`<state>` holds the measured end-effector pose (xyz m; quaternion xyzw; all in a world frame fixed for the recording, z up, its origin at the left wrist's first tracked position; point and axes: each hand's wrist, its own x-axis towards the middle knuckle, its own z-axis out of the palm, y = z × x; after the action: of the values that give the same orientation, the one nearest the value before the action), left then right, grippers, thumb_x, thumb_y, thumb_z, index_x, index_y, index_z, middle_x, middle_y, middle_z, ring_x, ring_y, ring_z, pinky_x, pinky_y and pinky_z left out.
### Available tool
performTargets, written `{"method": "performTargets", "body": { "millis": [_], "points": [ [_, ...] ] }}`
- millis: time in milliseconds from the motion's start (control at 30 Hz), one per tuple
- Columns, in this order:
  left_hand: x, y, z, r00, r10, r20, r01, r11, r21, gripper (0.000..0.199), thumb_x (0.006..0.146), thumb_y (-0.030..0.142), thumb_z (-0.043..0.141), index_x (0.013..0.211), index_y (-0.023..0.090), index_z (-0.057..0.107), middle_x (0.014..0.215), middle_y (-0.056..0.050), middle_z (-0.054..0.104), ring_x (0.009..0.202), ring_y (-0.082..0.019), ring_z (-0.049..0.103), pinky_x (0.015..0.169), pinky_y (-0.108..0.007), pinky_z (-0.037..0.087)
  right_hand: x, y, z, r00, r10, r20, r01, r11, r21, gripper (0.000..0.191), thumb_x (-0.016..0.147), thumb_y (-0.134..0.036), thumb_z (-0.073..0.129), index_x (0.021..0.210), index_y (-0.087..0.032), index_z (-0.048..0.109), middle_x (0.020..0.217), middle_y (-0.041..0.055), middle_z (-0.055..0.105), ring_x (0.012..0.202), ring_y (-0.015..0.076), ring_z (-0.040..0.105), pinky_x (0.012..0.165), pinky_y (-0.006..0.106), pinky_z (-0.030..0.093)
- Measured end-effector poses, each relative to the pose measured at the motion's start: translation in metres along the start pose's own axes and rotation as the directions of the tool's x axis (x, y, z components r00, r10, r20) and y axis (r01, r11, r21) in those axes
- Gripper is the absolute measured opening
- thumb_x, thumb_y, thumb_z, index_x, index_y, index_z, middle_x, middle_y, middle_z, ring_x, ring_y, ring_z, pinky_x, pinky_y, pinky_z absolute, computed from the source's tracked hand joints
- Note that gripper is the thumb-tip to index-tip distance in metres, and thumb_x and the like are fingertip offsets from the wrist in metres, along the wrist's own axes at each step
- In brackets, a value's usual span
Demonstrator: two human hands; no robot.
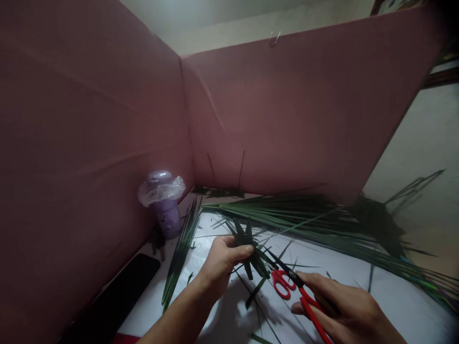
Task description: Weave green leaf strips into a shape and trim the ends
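Pink panels [287,119] screen a white table [405,296], above which the left hand [222,255] pinches a leaf star [248,243] centrally, apparently leaving its points free near the scissors [294,277] the right hand [344,303] grips.

The leaf star [248,239] between my left fingers [244,251] looks matt; the scissors [293,275] in my right fingers [317,282] have smooth red plastic handles [311,313] and dull, metal-looking blades [281,263]. Just past them, another pair's loops [275,283] are smooth red plastic. Beneath my fingers, the white tabletop [390,296] has a soft sheen. Beyond, leftward, crinkly clear plastic [161,193] wraps a smooth purple tumbler [168,220]; the partition [287,119] looks matt.
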<state>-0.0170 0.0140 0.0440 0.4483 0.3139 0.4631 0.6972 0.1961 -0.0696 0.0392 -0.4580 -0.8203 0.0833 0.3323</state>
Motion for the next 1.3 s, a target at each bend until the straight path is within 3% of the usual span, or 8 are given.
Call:
{"method": "performTargets", "body": {
  "millis": [167, 533, 900, 1067, 1133, 1300],
  "points": [
    [0.000, 0.002, 0.001, 0.996, -0.093, 0.000, 0.092, 0.992, -0.084, 0.025, 0.059, 0.018, 0.072, 0.081, 0.007, 0.067, 0.077, -0.008, 0.065, 0.067, -0.013, 0.058, 0.066, -0.025, 0.045, -0.002, 0.003, 0.001, 0.999, -0.031, -0.042, 0.029, 0.999, -0.045, 0.024, 0.085, -0.025, 0.051, 0.109, -0.023, 0.054, 0.092, 0.0026, 0.068, 0.078, 0.0134, 0.066, 0.066, 0.014, 0.052],
    [0.000, 0.004, -0.002, 0.964, -0.254, -0.075, 0.241, 0.958, -0.152, 0.019, 0.059, 0.017, 0.072, 0.070, 0.013, 0.056, 0.069, -0.001, 0.062, 0.056, -0.008, 0.055, 0.058, -0.021, 0.040, -0.007, 0.009, 0.006, 0.985, 0.044, -0.164, -0.061, 0.993, -0.100, 0.022, 0.084, -0.030, 0.051, 0.102, -0.020, 0.058, 0.072, -0.0002, 0.065, 0.051, 0.0106, 0.060, 0.048, 0.015, 0.048],
    [0.002, 0.000, -0.004, 0.968, -0.246, -0.056, 0.233, 0.956, -0.176, 0.020, 0.061, 0.018, 0.071, 0.075, 0.012, 0.059, 0.071, -0.002, 0.062, 0.059, -0.009, 0.056, 0.062, -0.023, 0.043, -0.002, 0.010, 0.012, 0.994, 0.087, -0.063, -0.088, 0.996, -0.024, 0.020, 0.079, -0.031, 0.058, 0.098, -0.023, 0.057, 0.068, -0.0006, 0.064, 0.050, 0.0116, 0.059, 0.049, 0.016, 0.048],
    [0.001, 0.000, -0.002, 0.971, -0.240, -0.016, 0.230, 0.947, -0.225, 0.017, 0.062, 0.016, 0.070, 0.076, 0.011, 0.062, 0.071, -0.003, 0.062, 0.060, -0.010, 0.056, 0.062, -0.024, 0.044, -0.004, 0.008, 0.020, 0.990, 0.144, 0.007, -0.144, 0.988, 0.051, 0.037, 0.070, -0.019, 0.065, 0.104, -0.024, 0.049, 0.055, -0.0082, 0.056, 0.045, 0.0102, 0.057, 0.045, 0.013, 0.045],
    [0.000, 0.000, -0.002, 0.972, -0.236, 0.019, 0.232, 0.933, -0.274, 0.016, 0.062, 0.014, 0.070, 0.074, 0.010, 0.062, 0.072, -0.003, 0.062, 0.062, -0.011, 0.057, 0.065, -0.026, 0.046, -0.004, 0.008, 0.020, 0.990, 0.142, -0.008, -0.141, 0.989, 0.034, 0.040, 0.069, -0.018, 0.065, 0.104, -0.025, 0.049, 0.054, -0.0089, 0.055, 0.044, 0.0100, 0.056, 0.043, 0.013, 0.044],
    [0.000, -0.003, -0.003, 0.964, -0.259, 0.050, 0.260, 0.899, -0.353, 0.013, 0.061, 0.010, 0.070, 0.069, 0.011, 0.060, 0.070, -0.002, 0.062, 0.062, -0.011, 0.058, 0.066, -0.027, 0.047, -0.001, 0.008, 0.020, 0.990, 0.055, -0.134, -0.061, 0.997, -0.042, 0.022, 0.077, -0.032, 0.059, 0.097, -0.025, 0.055, 0.063, -0.0027, 0.063, 0.045, 0.0121, 0.058, 0.045, 0.017, 0.046]
  ]
}}
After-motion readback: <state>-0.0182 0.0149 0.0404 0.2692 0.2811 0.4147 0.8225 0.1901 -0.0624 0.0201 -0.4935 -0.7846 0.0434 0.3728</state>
